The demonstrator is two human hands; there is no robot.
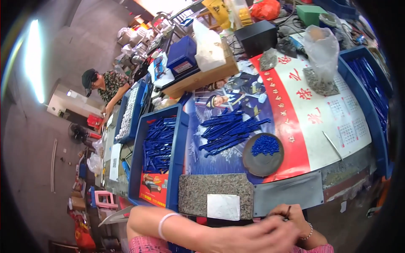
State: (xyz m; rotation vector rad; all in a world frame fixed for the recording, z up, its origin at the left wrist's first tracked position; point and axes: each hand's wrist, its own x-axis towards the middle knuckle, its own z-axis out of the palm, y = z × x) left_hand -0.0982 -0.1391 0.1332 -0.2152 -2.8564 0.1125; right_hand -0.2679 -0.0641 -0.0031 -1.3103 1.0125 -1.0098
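Note:
Both my hands meet at the lower edge, in front of the grey sheet. My left hand (257, 237), with a white band on its forearm, reaches across to the right; its fingers are smeared by motion. My right hand (296, 216), a beaded bracelet at its wrist, is closed around a small dark thin piece (288, 211), partly hidden by the fingers. Beyond them, a round grey dish (258, 164) holds small blue pieces (265, 145). A loose pile of slender blue sticks (230, 131) lies on the poster behind the dish.
A speckled stone slab (192, 189) bears a white paper (223, 206). Left stands a blue bin (184, 139) of blue sticks; another blue bin (375, 147) is at right. A metal rod (332, 145) lies on the calendar poster (358, 130). A person (113, 84) works at the far left.

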